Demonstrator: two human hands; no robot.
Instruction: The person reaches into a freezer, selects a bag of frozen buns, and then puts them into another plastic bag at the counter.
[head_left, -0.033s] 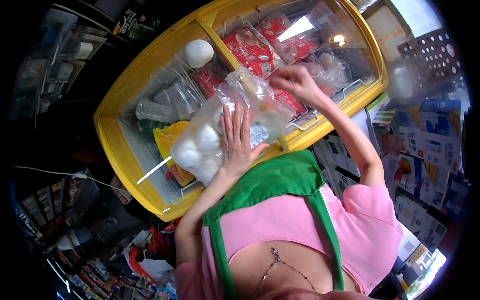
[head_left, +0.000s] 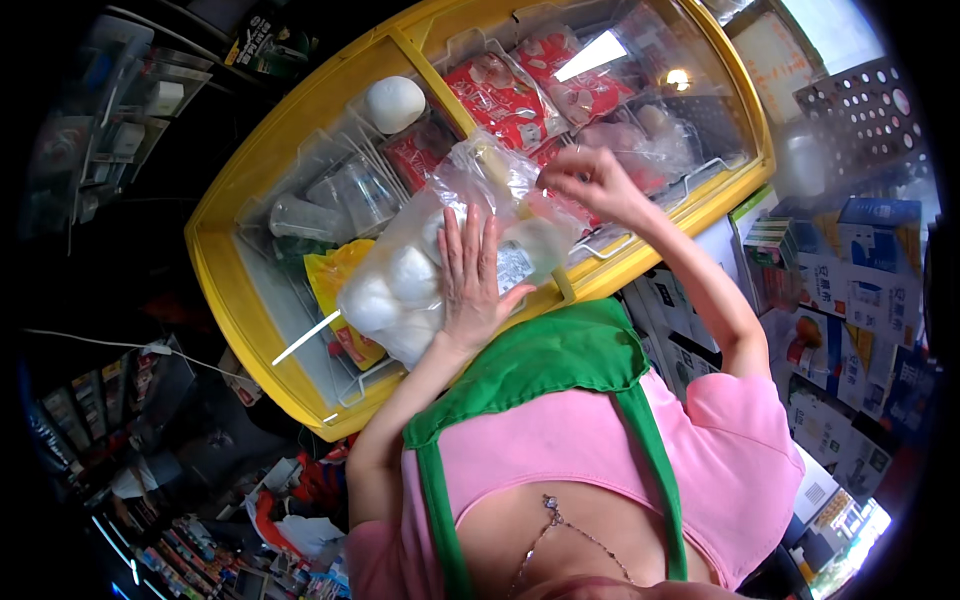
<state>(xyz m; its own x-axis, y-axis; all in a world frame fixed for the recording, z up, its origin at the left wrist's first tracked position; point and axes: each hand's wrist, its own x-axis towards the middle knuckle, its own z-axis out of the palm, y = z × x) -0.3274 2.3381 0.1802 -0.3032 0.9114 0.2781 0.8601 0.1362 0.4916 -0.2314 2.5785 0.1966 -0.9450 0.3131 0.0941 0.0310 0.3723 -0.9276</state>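
Clear plastic makes the bag (head_left: 515, 225), which lies on the yellow freezer (head_left: 690, 214) with round white balls (head_left: 412, 275) inside. The left hand (head_left: 470, 282) presses flat on it, fingers straight and a little apart. The right hand (head_left: 595, 185) is by the bag's top end, fingers curled; I cannot tell if they pinch it. This looks like the step of holding the bag in place. Next seems to need a soft pinch at that end, left hand steady.

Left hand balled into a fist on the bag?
No, the left hand lies flat on the bag, its fingers stretched out straight.
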